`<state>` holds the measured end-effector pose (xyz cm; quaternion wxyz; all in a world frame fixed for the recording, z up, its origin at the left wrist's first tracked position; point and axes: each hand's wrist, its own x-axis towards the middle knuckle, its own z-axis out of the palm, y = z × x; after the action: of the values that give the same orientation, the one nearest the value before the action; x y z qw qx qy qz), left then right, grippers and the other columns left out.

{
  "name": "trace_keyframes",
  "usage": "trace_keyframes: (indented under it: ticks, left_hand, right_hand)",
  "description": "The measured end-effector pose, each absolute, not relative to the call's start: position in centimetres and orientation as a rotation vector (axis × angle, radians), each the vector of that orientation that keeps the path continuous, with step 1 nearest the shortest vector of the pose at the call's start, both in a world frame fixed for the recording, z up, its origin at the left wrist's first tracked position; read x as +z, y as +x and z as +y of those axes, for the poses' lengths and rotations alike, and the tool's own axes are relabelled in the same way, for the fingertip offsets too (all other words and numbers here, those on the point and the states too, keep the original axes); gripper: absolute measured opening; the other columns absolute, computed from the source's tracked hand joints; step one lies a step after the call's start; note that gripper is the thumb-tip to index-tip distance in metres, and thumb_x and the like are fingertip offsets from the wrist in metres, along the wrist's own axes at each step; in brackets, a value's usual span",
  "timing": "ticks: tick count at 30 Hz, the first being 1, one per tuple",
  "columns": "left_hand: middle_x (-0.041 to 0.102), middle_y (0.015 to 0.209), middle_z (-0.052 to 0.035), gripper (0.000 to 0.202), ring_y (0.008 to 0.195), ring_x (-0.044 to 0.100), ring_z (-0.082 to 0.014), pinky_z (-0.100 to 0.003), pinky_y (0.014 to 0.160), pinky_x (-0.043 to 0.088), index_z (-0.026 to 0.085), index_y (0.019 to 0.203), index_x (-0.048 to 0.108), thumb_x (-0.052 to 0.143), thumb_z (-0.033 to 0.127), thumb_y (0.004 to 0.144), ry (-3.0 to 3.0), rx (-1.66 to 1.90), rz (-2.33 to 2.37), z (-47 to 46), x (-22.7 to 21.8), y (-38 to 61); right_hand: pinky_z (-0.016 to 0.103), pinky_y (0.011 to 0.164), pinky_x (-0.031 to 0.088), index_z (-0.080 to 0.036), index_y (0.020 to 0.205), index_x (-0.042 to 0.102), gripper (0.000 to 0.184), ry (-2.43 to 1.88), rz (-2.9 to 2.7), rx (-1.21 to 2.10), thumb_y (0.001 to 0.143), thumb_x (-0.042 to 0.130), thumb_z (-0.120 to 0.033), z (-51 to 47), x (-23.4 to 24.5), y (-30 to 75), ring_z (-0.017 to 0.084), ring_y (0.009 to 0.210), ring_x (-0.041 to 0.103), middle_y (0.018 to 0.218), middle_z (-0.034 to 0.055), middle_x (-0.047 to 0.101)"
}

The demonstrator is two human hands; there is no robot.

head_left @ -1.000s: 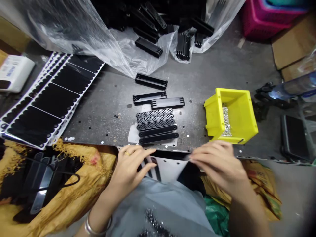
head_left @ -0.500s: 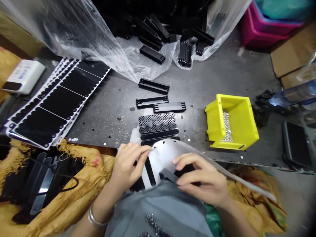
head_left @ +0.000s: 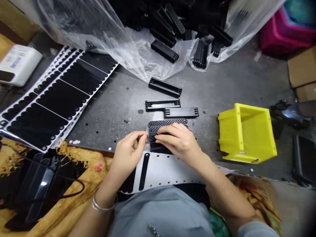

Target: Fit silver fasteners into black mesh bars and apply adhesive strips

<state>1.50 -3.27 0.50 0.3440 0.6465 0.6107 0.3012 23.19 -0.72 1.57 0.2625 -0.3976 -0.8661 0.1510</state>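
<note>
Thumb and finger of my left hand [head_left: 132, 144] are pinched together at the left end of a row of narrow black bars; what they hold is too small to make out. My right hand [head_left: 180, 141] bends over the same row, its fingertips close together on a bar and hiding its right part. The far bar has a perforated lattice face [head_left: 168, 122]; nearer ones look smooth and black [head_left: 160, 149]. Below my hands a white backing sheet [head_left: 172, 169] with small holes lies at the table edge, carrying a black adhesive strip [head_left: 144, 171].
Beyond the row lie black slotted housings [head_left: 181, 112]. A plastic bag [head_left: 138, 56] spills more. Sticker sheets [head_left: 66, 95] are stacked left, beside a white box [head_left: 21, 64]. A yellow bin [head_left: 247, 131] stands right, a phone-like black object [head_left: 304, 158] past it. Yellow sacking [head_left: 96, 164] hangs below.
Both hands have moved up from the backing sheet to the row of bars. The sheet now lies flatter. The third bar's left end, latticed before, now looks smooth black. The view has shifted.
</note>
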Motion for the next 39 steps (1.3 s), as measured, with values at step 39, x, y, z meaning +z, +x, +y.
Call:
trace_keyframes:
  ticks: [39]
  left_hand:
    - [0.076, 0.080, -0.0004, 0.011, 0.074, 0.067, -0.0163, -0.030, 0.075, 0.052, 0.024, 0.091, 0.076, 0.068, 0.029, 0.097, 1.941, 0.659, 1.118, -4.6, 5.5, 3.2]
  right_hand:
    - [0.042, 0.096, 0.041, -0.028, 0.112, 0.074, 0.019, -1.163, -1.951, 0.795, 0.101, 0.062, -0.019, -7.2, 5.3, 25.8, 0.017, 0.094, 0.069, 0.098, -0.0013, 0.078]
